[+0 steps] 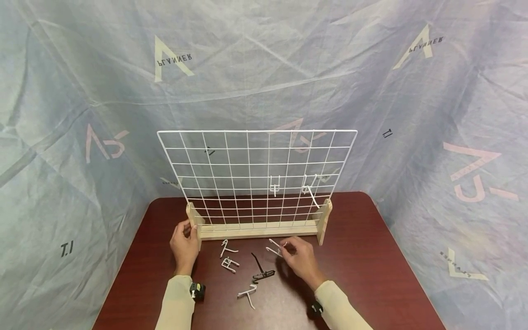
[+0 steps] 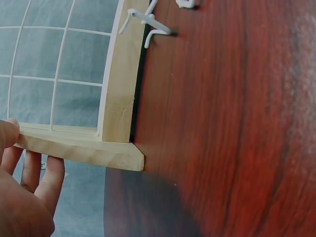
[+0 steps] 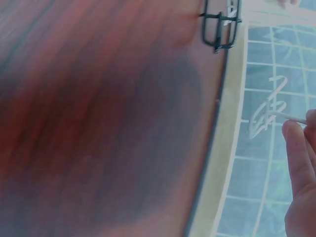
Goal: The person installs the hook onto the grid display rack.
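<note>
A white wire grid panel (image 1: 257, 164) stands upright in a wooden stand (image 1: 255, 232). My left hand (image 1: 184, 243) grips the stand's left side piece (image 2: 94, 150), thumb on one face and fingers on the other. In front of the panel, my right hand (image 1: 303, 259) pinches a white wire hook (image 3: 267, 111) by its straight prong, its bent ends pointing away from the fingers. Two white hooks hang on the grid: a small one (image 1: 275, 188) right of centre and a longer one (image 1: 311, 190) near the right edge.
On the dark red table (image 1: 363, 275) lie a white hook (image 1: 226, 249), a white double-frame hook (image 1: 229, 264), a black hook (image 1: 263, 275) and another white hook (image 1: 248, 293) nearer me. Grey printed sheeting (image 1: 255, 64) surrounds the back and sides.
</note>
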### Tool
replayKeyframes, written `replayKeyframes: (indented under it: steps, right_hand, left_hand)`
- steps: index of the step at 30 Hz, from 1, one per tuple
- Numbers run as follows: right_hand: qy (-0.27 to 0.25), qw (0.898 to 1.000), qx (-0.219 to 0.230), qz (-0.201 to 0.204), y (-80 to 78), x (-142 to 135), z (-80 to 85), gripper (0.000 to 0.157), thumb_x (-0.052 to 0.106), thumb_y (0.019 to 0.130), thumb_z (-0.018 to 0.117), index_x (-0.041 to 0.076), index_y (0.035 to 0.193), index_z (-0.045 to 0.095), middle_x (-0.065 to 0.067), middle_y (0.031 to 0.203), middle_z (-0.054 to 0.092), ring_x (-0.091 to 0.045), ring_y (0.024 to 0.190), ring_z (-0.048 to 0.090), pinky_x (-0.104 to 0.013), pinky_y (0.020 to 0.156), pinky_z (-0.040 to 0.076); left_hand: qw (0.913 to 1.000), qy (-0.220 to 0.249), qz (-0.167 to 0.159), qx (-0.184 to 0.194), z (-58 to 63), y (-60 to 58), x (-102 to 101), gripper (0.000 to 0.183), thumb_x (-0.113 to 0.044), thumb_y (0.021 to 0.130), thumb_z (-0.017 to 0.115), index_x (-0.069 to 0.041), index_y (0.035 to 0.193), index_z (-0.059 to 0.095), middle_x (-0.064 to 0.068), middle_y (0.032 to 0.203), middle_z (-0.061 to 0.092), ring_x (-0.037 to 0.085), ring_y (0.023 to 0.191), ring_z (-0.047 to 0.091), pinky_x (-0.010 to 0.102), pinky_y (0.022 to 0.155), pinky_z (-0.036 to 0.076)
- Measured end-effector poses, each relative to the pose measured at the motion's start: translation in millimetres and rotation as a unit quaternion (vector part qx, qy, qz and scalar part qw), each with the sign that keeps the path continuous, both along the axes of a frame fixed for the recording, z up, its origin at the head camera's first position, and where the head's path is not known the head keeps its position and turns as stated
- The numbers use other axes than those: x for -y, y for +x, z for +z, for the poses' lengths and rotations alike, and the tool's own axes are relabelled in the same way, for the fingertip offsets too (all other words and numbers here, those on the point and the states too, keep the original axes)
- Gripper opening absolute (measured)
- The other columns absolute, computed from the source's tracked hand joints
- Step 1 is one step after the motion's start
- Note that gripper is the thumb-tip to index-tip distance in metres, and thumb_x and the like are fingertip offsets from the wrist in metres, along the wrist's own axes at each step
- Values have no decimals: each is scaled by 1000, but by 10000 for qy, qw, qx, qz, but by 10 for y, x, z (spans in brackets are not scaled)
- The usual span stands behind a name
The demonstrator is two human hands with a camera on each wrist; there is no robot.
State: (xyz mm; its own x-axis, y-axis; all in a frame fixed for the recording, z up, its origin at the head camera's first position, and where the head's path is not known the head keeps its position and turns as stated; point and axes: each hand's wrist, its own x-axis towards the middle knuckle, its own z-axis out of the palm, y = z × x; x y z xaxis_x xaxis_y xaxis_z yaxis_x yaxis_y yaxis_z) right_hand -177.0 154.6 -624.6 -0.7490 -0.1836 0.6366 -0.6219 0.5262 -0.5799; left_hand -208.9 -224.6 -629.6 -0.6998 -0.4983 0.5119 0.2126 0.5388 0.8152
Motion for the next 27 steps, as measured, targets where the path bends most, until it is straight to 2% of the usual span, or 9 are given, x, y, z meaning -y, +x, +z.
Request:
replayKeyframes:
  steps: [5,11,13,16,18,20,24,27]
  right_hand:
    - [-153,9994,-324,17,3,79,101,23,-5,78,88,4,96,77,-3,89,76,-12,76,75,-14,69,59]
    - [-396,9984,-378,103,12,167,262,19,-4,81,86,5,96,76,-1,88,76,-13,77,75,-15,71,60]
    - [-521,9978,-364,183,10,192,319,18,-4,83,85,6,95,77,-1,89,75,-13,77,75,-16,71,61]
    - [-712,9965,-360,248,1,229,401,16,-3,84,84,6,95,77,-2,89,76,-13,77,76,-16,70,61]
    - [-835,9953,-409,278,-12,255,445,16,-4,84,83,6,95,77,-4,89,76,-15,76,77,-17,70,61]
    - [-960,9940,-435,296,-25,282,491,16,-5,84,83,5,95,77,-6,89,77,-16,75,77,-17,69,61]
    - [-1175,9915,-446,346,-55,326,580,16,-5,85,83,6,95,77,-8,90,78,-18,73,77,-19,67,62]
    - [-1269,9900,-489,385,-69,352,654,17,-5,84,82,6,95,77,-9,89,78,-20,72,76,-20,65,62]
  left_hand:
    - [10000,-9,-9,-68,5,3,-2,26,0,93,78,3,118,72,24,111,73,43,101,74,-4,77,42]
    - [10000,3,11,-55,-7,-3,8,25,0,93,78,3,117,72,23,111,74,41,101,75,-1,76,45]
    - [10000,-37,50,-18,-12,-8,9,25,-1,93,78,1,118,72,22,111,74,40,101,75,4,77,49]
    - [9999,-96,96,-2,-13,-11,7,25,-1,93,78,1,118,73,20,110,74,38,101,75,17,77,58]
    - [9999,-107,102,14,-10,-10,6,25,-1,93,78,0,118,73,20,110,74,38,101,75,21,77,59]
    - [9999,-75,78,16,-5,-3,3,25,-2,93,78,0,118,73,21,110,74,39,101,75,18,77,58]
    - [10000,16,22,-26,-3,7,1,25,-2,93,78,1,117,73,22,111,74,41,102,75,2,76,48]
    - [10000,41,9,-88,-5,9,-1,25,-1,93,78,2,117,73,23,111,74,42,101,74,-2,76,44]
